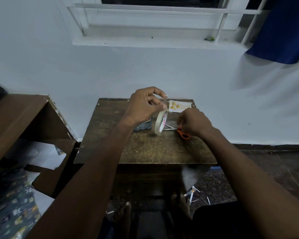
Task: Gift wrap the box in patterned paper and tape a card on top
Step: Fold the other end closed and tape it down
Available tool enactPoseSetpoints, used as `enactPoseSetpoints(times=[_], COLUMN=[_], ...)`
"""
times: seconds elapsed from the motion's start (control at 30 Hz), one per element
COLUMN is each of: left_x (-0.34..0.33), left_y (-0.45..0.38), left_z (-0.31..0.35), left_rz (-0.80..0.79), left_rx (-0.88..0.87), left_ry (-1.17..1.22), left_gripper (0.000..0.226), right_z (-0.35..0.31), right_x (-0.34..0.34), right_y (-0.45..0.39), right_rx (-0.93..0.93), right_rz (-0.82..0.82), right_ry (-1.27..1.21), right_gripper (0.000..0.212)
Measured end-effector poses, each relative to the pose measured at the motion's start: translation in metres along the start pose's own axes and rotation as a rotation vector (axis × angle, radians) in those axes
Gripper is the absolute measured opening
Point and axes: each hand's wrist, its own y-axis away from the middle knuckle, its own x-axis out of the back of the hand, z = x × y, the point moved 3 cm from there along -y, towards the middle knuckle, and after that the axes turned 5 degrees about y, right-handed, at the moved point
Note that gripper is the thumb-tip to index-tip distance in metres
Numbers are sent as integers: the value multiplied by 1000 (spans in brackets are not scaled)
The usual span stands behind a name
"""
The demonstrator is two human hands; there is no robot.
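The left hand (145, 106) pinches a clear strip above the thin round tape roll (160, 122); the right hand (194, 122) curls over orange-handled scissors (179, 131). The wrapped box (143, 125) and flat card (179, 106) lie on the scuffed wooden table (145, 149).

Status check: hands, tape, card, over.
Left hand pinches tape roll. Right hand at orange scissors, grip unclear. Card loose on table. Nothing blocking.
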Motion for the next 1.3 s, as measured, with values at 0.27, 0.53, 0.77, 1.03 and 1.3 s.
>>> enactPoseSetpoints(times=[0.27, 0.53, 0.77, 1.03, 1.3], left_x=[0, 2, 2, 0, -1], left_y=[-1, 1, 2, 2, 3], left_z=[-2, 4, 6, 3, 4], left_rz=[6, -28, -39, -58, -50], left_rx=[4, 15, 6, -12, -34], left_ry=[-36, -128, -148, -172, -166], left_gripper=[21, 39, 43, 43, 41], right_z=[-3, 6, 27, 14, 11], right_x=[-5, 12, 32, 36, 35], right_y=[3, -3, 1, 4, 2], right_rx=[-10, 22, 123, 238, 258], right_rz=[-116, -22, -21, -15, 53], right_ry=[183, -10, -493, -516, -505], right_gripper=[25, 23, 36, 38, 37])
